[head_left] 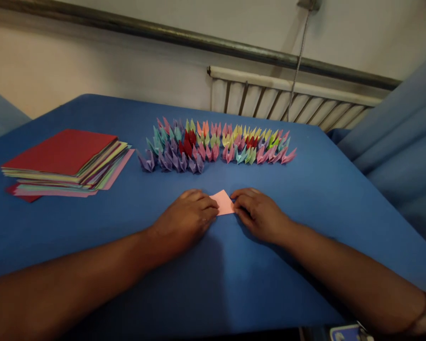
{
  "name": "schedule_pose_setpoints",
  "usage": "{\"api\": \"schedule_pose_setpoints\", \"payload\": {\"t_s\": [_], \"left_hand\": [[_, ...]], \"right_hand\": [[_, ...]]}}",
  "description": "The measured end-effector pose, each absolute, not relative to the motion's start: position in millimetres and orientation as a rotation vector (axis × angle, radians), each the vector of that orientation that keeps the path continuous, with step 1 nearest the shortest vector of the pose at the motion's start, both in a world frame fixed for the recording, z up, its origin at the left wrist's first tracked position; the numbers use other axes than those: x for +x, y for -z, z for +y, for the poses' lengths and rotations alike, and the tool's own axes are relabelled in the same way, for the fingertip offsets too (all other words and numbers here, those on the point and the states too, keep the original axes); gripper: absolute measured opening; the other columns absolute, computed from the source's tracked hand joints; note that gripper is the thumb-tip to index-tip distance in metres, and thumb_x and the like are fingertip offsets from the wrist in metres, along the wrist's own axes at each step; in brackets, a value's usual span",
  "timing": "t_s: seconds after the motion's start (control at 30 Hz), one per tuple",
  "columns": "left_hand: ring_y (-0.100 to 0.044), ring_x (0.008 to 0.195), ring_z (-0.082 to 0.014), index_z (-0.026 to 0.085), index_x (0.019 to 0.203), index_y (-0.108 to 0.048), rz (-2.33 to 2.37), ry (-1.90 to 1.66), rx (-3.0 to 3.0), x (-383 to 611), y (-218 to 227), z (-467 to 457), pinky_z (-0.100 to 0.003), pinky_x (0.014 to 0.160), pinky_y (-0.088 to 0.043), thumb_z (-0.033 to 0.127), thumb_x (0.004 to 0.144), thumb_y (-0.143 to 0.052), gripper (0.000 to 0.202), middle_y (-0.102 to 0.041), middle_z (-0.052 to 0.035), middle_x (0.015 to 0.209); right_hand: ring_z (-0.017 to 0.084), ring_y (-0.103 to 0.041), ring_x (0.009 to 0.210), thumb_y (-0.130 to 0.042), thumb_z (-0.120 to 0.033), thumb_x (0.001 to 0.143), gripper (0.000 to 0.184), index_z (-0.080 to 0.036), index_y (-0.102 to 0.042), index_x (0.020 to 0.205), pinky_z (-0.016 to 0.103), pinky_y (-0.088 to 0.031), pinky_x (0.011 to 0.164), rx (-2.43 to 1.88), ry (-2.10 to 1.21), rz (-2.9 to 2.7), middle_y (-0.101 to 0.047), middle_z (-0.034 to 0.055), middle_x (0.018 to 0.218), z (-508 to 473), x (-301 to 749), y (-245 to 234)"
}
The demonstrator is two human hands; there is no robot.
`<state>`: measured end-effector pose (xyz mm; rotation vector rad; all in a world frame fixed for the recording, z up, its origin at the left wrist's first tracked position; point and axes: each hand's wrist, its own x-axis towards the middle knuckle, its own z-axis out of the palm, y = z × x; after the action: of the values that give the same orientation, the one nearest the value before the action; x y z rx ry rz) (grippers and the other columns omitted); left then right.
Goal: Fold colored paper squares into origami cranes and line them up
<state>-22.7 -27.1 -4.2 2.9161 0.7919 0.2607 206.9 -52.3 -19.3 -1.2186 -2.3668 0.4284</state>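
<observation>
Lying on the blue table between both hands, the pink paper has the left hand's fingers over its left part and the right hand's bent fingers at its right corner; whether either pinches it, I cannot tell. Beyond stand rows of cranes, left of them a stack of coloured sheets, and behind the table a radiator.
</observation>
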Motion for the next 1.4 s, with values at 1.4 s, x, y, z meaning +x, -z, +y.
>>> {"api": "schedule_pose_setpoints", "payload": {"t_s": [1.4], "left_hand": [[-0.059,0.088,-0.0237,0.014,0.096,-0.064,0.845,-0.147,2.974,-26.6,0.6,-31.9,-0.040,0.081,-0.045,0.022,0.092,-0.047,0.020,-0.066,-0.0086,0.093]], "right_hand": [[0.023,-0.054,0.102,-0.064,-0.024,0.082,0.030,-0.019,-0.055,0.110,0.040,-0.042,0.091,-0.967,-0.538,-2.537,-0.062,0.0081,0.109,-36.2,204.6,12.2]]}}
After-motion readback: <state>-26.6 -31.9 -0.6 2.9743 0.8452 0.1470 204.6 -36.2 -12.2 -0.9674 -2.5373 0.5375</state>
